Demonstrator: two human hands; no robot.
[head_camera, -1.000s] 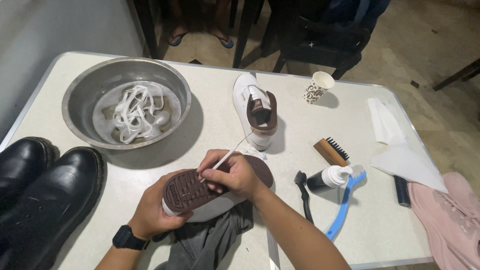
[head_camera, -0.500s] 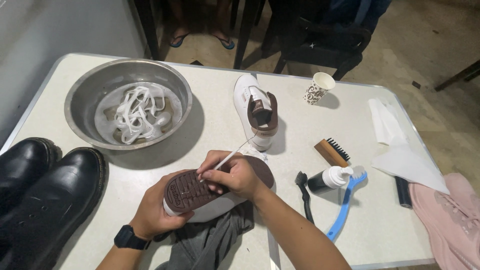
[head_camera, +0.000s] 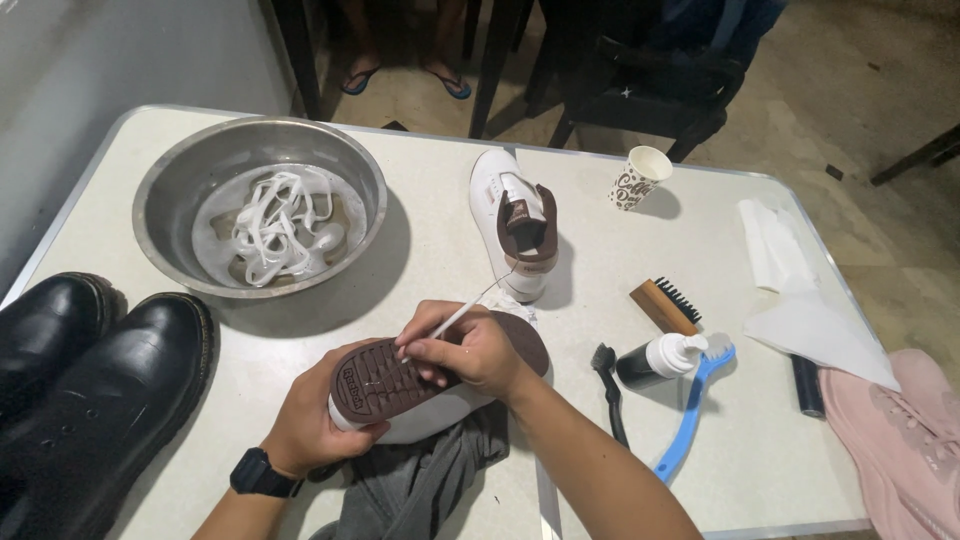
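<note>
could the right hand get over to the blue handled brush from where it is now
Probably yes. The right hand holds a thin white stick against the upturned shoe sole, and the blue handled brush lies on that side with only a small black brush between. The stick would likely need putting down first.

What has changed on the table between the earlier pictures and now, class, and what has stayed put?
Almost nothing. The right hand keeps the thin white stick pressed to the brown sole of the shoe, and the left hand still grips that shoe from below. The metal bowl, the upright white shoe, the brushes and the black boots stayed put.
</note>
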